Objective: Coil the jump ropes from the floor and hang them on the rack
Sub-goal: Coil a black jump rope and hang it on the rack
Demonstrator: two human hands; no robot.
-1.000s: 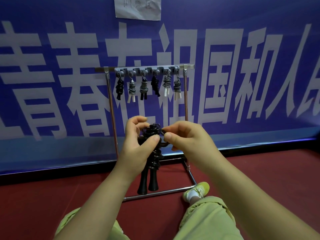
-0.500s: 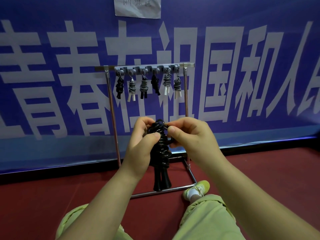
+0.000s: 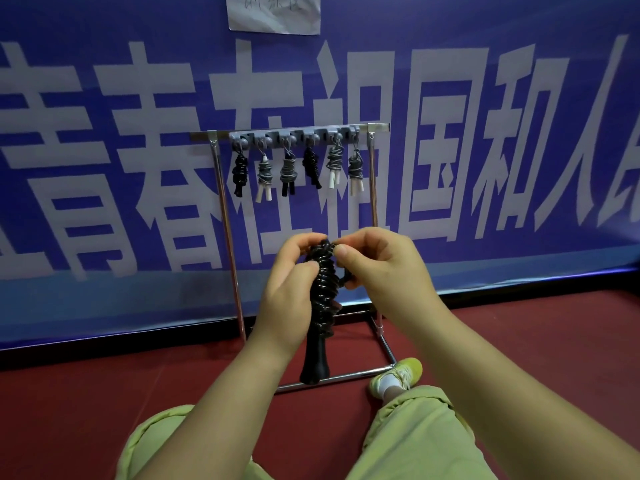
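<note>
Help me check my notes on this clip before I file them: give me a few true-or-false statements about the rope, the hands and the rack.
1. Both hands hold the coiled black jump rope. True: the left hand and the right hand grip it.
2. The rack is bare. False: six coiled ropes hang from it.
3. The held rope's handles point down. True.
4. The held rope is on a hook. False: it is in front of the rack, below the hooks.
5. The floor is green. False: it is red.

Both the left hand and right hand grip a black coiled jump rope, seemingly before the rack
</note>
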